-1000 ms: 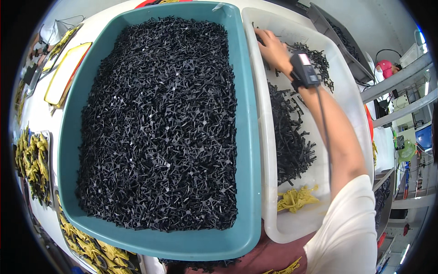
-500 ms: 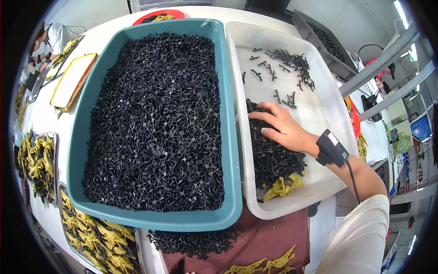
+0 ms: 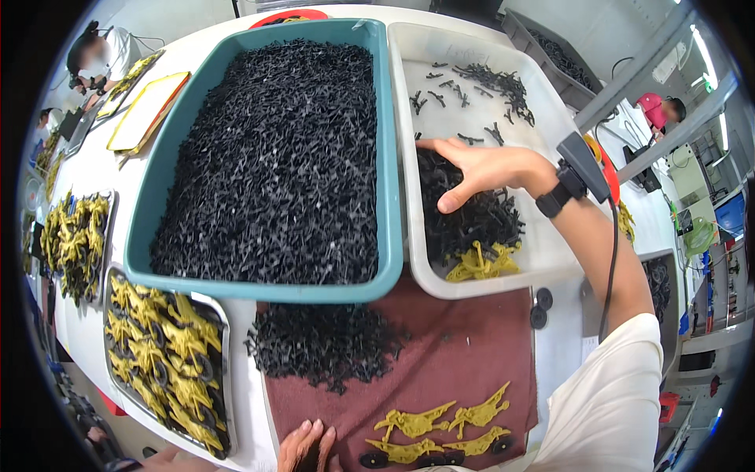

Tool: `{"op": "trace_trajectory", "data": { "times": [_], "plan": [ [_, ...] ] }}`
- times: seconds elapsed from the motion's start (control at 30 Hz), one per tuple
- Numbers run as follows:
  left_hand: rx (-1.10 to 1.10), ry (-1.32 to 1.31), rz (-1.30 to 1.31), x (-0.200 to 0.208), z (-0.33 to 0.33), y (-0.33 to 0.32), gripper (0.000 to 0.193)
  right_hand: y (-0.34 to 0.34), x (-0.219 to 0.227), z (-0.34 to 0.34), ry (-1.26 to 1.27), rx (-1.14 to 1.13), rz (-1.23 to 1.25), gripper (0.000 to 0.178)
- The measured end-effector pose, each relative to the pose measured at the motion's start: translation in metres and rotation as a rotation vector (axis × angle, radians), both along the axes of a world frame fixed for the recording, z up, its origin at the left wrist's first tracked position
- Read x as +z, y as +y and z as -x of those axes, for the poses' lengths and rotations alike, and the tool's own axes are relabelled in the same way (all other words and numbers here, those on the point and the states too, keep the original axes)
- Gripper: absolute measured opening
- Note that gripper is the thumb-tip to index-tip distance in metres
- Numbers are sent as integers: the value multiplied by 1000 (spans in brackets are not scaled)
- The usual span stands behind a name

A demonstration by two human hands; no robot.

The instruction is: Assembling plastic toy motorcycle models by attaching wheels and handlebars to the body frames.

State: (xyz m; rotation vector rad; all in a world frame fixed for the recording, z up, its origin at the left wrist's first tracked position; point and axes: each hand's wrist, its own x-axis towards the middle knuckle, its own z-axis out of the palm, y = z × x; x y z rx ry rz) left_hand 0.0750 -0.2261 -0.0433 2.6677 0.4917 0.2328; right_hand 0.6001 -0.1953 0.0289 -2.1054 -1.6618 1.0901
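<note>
My right hand [image 3: 495,167] reaches into the white bin [image 3: 554,259], thumb and fingers spread on a heap of small black plastic parts [image 3: 472,216]; some fingertips are hidden at the heap's far edge. Beside the heap's near end lie yellow plastic pieces [image 3: 484,262]. My left hand [image 3: 303,444] rests with fingers extended on the near edge of a dark red cloth [image 3: 472,342], partly cut off by the picture's edge. To its right are several yellow motorcycle-shaped pieces [image 3: 414,421], the nearer ones with black wheels. Another pile of black parts [image 3: 322,346] covers the cloth's far left.
A large teal bin [image 3: 259,291] full of small black parts stands left of the white one. Metal trays [image 3: 230,346] of yellow and black toy motorcycles [image 3: 161,346] sit at left. Two black wheels [image 3: 539,307] lie right of the cloth. Co-workers [image 3: 110,59] sit farther off.
The view has tipped down, showing more of the cloth and the yellow pieces. My left hand has come into view. My right hand's thumb has spread wider from its fingers over the black heap.
</note>
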Motion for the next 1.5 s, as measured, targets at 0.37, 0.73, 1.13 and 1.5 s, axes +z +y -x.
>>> {"op": "trace_trajectory", "data": {
  "times": [0.37, 0.73, 1.13, 1.5],
  "plan": [
    [58, -85, 61, -2, -2, -4, 55, -8, -11, 41, -214, -164, -124, 104],
    [76, -81, 43, 0, 2, -3, 52, 3, -27, 44, -223, -152, -201, 104],
    [77, -100, 71, -4, 0, 3, 50, 4, -31, 44, -369, -280, -283, 88],
    [80, -122, 90, -5, 1, 3, 48, -2, -26, 30, 4, -252, -317, 78]
  ]
}}
